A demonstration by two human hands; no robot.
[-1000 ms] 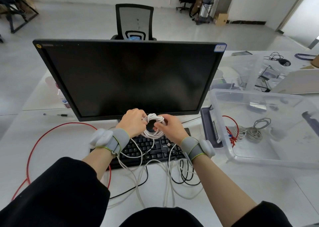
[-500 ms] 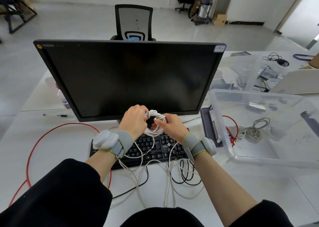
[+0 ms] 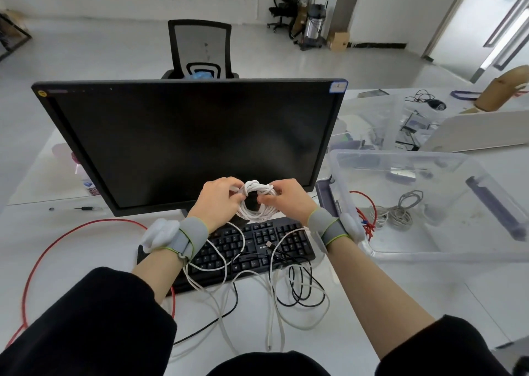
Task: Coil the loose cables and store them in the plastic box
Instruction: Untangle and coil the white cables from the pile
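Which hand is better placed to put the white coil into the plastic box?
The right hand, probably. Both hands grip the white coil, but the plastic box stands open on the right side, nearer to it than to the left hand.

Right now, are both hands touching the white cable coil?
Touching. The head view shows the left hand and right hand each gripping a side of the white cable coil, fingers curled round its loops.

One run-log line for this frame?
both hands grip white coiled cable above black keyboard | clear plastic box right, not yet loaded
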